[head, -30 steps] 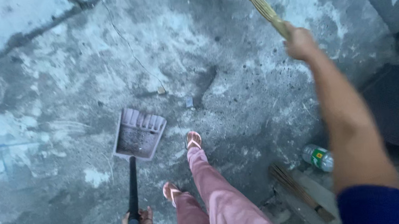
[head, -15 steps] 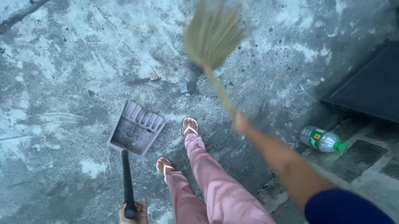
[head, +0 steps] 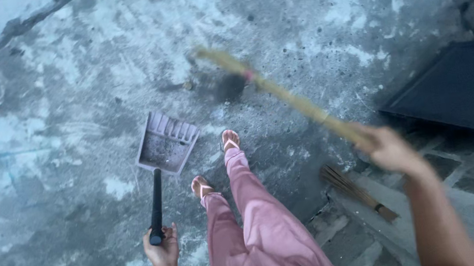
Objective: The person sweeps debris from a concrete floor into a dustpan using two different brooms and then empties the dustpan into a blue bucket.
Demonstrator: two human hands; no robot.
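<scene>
Broom point(head: 279, 90) in right hand point(head: 388, 149), dustpan point(head: 166, 143) in left hand point(head: 162, 249)

The concrete floor point(head: 53, 228) is mottled grey with pale whitish patches, palest at its upper left corner. The dustpan point(head: 166, 143) is dull mauve-grey with a black handle point(head: 156, 206). The broom point(head: 280, 93) is straw-yellow, blurred, perhaps with a pink band. The trousers point(head: 258, 224) are pink. A dark navy mat point(head: 461, 92) lies at the right edge.
</scene>
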